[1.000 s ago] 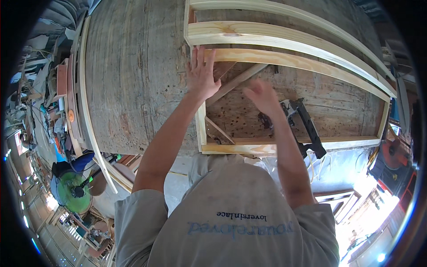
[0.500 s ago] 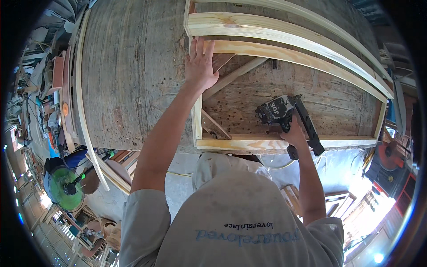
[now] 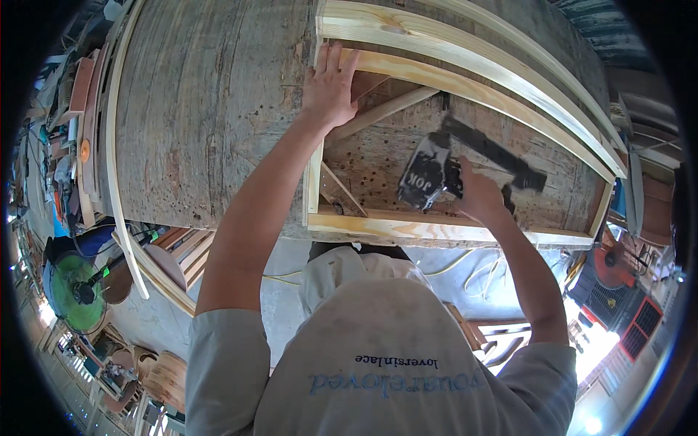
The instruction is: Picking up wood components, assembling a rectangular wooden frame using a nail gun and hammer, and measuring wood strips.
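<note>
Head view: left hand (image 3: 331,87) on frame corner (image 3: 320,54), right hand (image 3: 476,196) gripping nail gun (image 3: 436,171)

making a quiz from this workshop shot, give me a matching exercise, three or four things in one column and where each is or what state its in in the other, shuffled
Things
1. left hand
2. right hand
3. green fan
4. thin diagonal slat

Places or states
A. down on the floor, far left of the view
B. gripping the black nail gun inside the frame
C. pressed flat on the corner of the wooden frame
D. running slantwise inside the frame, just right of the flat hand

Pairs: 1-C, 2-B, 3-A, 4-D
</note>
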The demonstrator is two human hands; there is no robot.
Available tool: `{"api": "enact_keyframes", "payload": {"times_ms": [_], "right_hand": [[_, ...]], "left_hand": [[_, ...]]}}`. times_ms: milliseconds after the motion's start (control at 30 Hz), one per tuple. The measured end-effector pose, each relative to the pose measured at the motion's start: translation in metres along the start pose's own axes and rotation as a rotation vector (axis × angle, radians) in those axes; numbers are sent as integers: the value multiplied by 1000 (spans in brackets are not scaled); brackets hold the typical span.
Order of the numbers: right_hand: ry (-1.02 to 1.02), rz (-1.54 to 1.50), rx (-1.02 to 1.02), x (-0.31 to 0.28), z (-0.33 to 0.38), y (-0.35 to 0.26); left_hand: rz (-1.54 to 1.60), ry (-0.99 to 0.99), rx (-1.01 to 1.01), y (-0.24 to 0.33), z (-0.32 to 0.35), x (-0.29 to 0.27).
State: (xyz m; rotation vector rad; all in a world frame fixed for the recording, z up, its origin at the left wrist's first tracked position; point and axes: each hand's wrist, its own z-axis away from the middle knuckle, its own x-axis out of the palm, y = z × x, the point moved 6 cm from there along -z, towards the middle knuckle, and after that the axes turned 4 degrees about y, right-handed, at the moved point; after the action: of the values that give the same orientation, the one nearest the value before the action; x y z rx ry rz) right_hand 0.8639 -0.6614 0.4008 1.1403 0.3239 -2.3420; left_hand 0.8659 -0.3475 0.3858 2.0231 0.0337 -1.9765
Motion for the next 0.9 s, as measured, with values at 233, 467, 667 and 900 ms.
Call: {"api": "enact_keyframes", "payload": {"times_ms": [233,467,667,900], "right_hand": [[79,265,-304,-32,-35,-47],[25,349,-348,-34,-47,-58],[50,323,-375,-30,-50,-58],[40,377,-387,-29,-47,-59]], "left_hand": [[-9,16,6,0,-2,5],[-22,7,-2,3,0,2],[-12,21,-3,3,-1,3],[6,37,4,1,-2,3]]}}
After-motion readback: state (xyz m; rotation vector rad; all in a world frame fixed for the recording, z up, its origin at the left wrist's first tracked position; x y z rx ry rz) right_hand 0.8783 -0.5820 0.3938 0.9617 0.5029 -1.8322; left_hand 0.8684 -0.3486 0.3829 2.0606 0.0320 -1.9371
